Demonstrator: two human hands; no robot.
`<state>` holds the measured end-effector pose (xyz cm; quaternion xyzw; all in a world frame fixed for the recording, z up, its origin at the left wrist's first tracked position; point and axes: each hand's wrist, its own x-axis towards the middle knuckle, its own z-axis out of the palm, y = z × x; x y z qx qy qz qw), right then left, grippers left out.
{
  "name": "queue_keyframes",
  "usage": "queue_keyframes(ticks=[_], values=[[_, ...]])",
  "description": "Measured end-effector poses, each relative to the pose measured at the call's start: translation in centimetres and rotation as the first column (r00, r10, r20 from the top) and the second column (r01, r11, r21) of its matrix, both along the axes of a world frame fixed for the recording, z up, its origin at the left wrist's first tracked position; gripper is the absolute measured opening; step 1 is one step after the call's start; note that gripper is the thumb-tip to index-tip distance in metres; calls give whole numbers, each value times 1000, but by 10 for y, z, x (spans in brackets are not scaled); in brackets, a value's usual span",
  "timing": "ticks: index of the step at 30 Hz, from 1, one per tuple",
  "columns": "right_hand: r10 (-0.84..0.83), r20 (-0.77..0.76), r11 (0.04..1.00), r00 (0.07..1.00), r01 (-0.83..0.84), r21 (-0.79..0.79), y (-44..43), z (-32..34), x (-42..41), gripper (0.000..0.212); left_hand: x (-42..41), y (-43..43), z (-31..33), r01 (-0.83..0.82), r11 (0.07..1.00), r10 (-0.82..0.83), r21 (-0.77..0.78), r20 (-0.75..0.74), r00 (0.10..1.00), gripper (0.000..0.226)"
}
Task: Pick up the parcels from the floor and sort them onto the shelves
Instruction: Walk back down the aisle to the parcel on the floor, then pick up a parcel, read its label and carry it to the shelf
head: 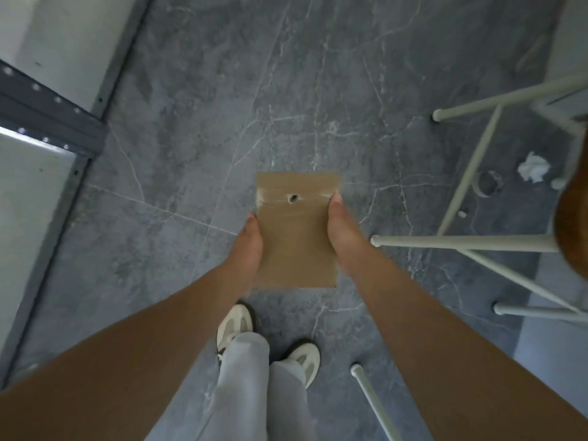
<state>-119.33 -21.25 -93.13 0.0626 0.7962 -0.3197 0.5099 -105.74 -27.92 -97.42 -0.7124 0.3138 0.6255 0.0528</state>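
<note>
both hands grip the parcel (296, 230), apparently flat, long axis pointing away.

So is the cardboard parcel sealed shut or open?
Shut: the cardboard parcel shows a tape strip across its top face, though a small hole is torn in it. Both hands grip its sides.

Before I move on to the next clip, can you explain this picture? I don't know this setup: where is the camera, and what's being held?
There is no machine here. The camera sits on a person's head and looks down past their arms. The left hand and right hand press on opposite sides of a brown cardboard parcel, holding it between them above the grey marble floor. Their shoes show below. Grey metal shelves stand to the left, white stool legs to the right, with a crumpled paper on the floor.
</note>
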Motion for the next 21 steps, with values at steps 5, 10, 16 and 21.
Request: queue_keyframes(ticks=[5,10,16,21], values=[[0,26,999,1000,1,-52,-19,101,10,60,13,-20,92,-77,997,76,-15,-40,996,74],[-5,57,996,998,11,-93,-32,182,20,66,35,-34,177,-114,988,101,-103,-126,987,67],[-58,150,991,987,75,-113,-26,256,34,74,56,-30,254,-99,977,62,-187,-196,979,45],[-117,175,968,977,152,-200,-4,339,32,64,52,-25,338,-93,960,28,-266,-239,971,46]])
